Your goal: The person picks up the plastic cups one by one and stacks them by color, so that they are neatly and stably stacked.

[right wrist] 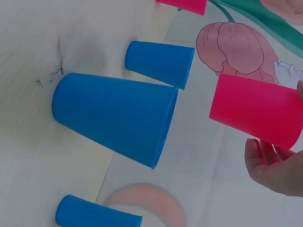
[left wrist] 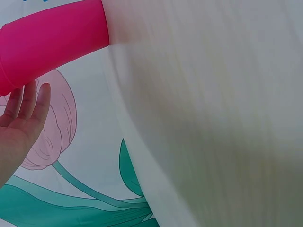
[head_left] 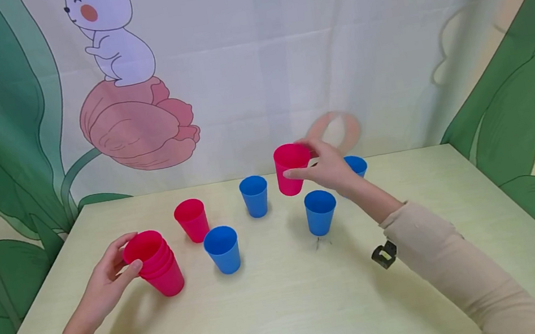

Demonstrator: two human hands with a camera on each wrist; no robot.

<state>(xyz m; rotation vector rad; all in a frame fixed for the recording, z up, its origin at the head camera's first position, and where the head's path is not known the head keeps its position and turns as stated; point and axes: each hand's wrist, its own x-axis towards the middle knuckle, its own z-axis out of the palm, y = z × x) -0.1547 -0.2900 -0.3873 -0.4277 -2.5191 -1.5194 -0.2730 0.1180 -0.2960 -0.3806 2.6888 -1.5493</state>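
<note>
With thumb and fingers about its upper part, my left hand [head_left: 106,278] grips a stack of pink cups [head_left: 163,273], nested rim over rim at the left of the table. The stack's lower wall also fills the top left of the left wrist view. My right hand [head_left: 326,167] holds a single pink cup [head_left: 289,178] by its side, raised at the back of the table. In the right wrist view, that pink cup [right wrist: 255,111] hangs apart from the blue cups. Closest below the right hand stands a blue cup [head_left: 321,213], upright.
Another pink cup [head_left: 192,222] stands between the stack and a blue cup [head_left: 223,251]. Farther back is a blue cup [head_left: 254,197], and one more blue cup [head_left: 357,164] is partly hidden behind the right wrist. A printed curtain [head_left: 235,80] hangs behind the table [head_left: 268,321].
</note>
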